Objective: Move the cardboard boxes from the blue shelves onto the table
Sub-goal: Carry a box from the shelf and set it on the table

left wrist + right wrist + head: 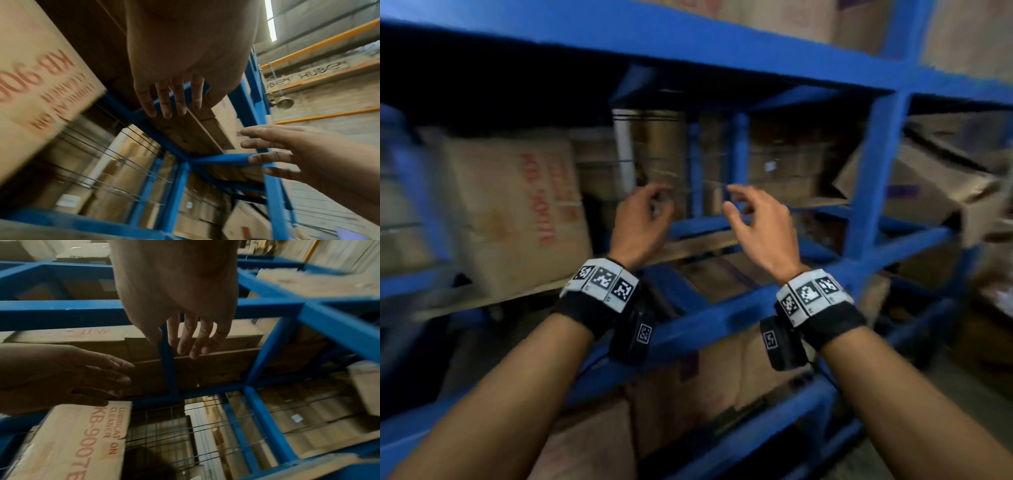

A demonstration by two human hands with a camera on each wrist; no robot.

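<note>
Both hands empty, fingers loosely spread — left hand (642, 219) is nearer the red-lettered box (517, 212), which stands upright on the shelf (873, 164) to the person's left; right hand (756, 219) farther off.

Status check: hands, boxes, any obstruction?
Left hand and right hand open, holding nothing. Red-lettered cardboard box on blue shelves, untouched. Nothing in the way.

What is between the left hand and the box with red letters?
Nothing: head view shows only bare shelf board between left hand and red-lettered box.
</note>
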